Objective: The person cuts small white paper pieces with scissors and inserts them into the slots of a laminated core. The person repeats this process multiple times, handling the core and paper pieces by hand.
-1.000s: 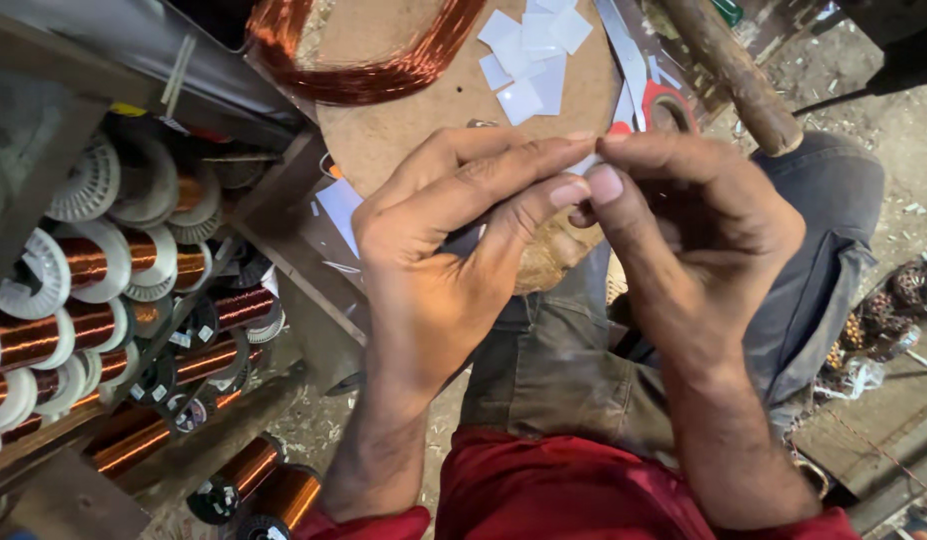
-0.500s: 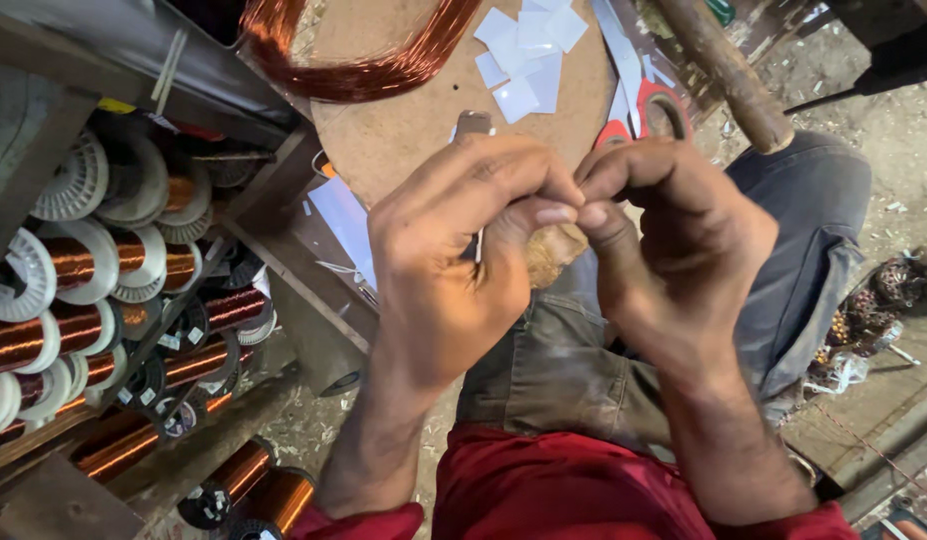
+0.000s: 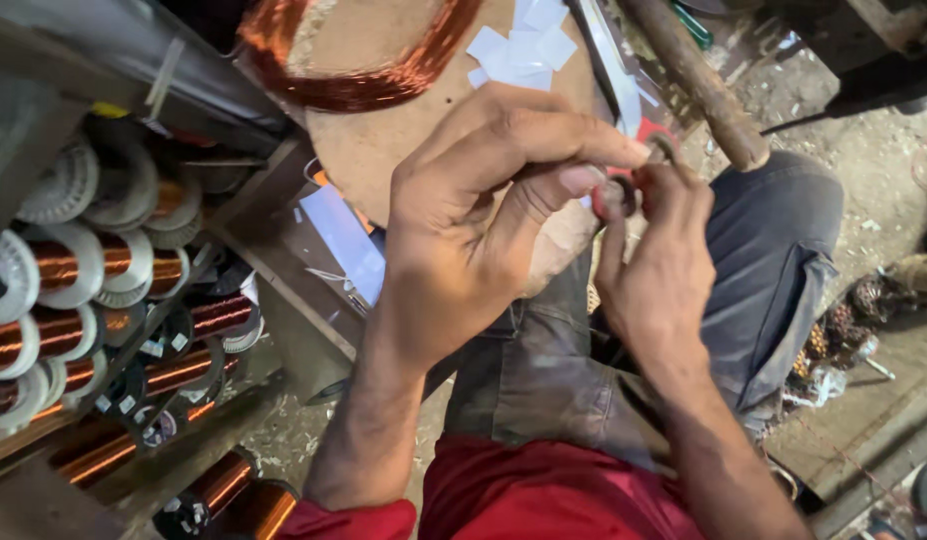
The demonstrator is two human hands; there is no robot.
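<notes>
My left hand [image 3: 483,220] and my right hand [image 3: 663,285] meet fingertip to fingertip above my lap. Between them they pinch a small dark piece [image 3: 615,193]; it is mostly hidden by the fingers and I cannot tell what it is. The left thumb and forefinger close over it from the left, and the right fingers hold it from below. Behind the hands lies a round wooden board [image 3: 373,150] with a loose coil of copper wire [image 3: 363,85] and several small white paper squares [image 3: 523,45].
Shelves at the left hold several spools of copper wire [image 3: 73,270]. A thick wooden handle [image 3: 698,85] lies across the board's right side by a red-handled tool [image 3: 655,132]. My grey-trousered knee [image 3: 773,250] is at the right, over a littered dirt floor [image 3: 883,200].
Both hands have drawn closer to the camera and turned, the fingertips closing tighter together. The white strip seen between the fingers a second ago no longer shows.
</notes>
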